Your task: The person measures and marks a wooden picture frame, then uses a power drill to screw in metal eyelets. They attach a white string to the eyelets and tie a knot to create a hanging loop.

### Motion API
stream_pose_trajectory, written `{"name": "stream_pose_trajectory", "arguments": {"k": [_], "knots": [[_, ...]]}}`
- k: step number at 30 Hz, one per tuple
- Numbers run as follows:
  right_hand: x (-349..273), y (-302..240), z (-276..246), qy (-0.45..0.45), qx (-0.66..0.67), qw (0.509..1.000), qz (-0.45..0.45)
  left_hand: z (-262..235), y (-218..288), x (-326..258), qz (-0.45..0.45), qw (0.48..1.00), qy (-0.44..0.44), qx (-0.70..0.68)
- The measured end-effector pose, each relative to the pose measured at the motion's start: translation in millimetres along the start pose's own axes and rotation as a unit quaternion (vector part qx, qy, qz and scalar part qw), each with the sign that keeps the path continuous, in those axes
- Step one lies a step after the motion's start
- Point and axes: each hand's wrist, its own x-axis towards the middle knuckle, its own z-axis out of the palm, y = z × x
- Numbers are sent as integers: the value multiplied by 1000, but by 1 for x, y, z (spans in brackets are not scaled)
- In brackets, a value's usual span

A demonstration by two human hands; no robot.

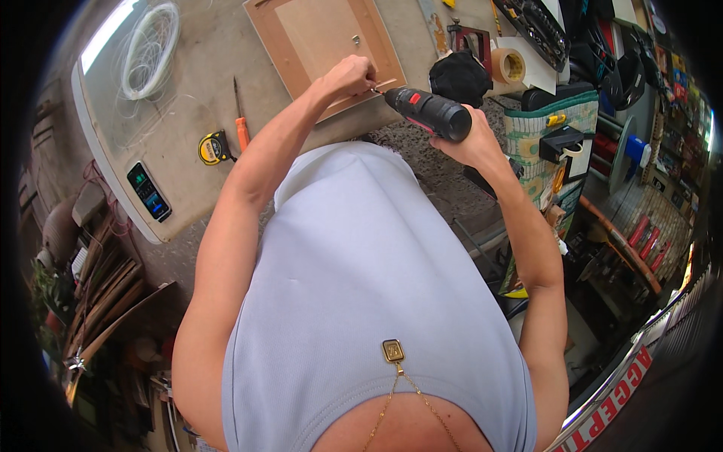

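My right hand (pixel 473 139) grips a black and red cordless drill (pixel 428 111), its bit pointing left at the near edge of a wooden picture frame (pixel 320 38) lying back side up on the grey worktable (pixel 188 90). My left hand (pixel 350 74) rests on that frame edge, its fingers pinched right at the drill's tip around something too small to make out. A small metal hanger sits near the middle of the frame's backing board.
An orange-handled screwdriver (pixel 241 124), a yellow tape measure (pixel 213 148), a phone (pixel 148 191) and a coil of white cord (pixel 151 49) lie on the table's left part. A tape roll (pixel 508 65) and tools crowd the right. Wooden frames are stacked lower left.
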Motion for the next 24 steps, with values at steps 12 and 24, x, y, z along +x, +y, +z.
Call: {"name": "stream_pose_trajectory", "arguments": {"k": [12,24], "knots": [[6,-24,-12,-29,-38,999,23,0,5,-2,17,999,8,39],[9,-23,-7,-27,-39,999,15,0,7,2,-8,999,-5,45]]}}
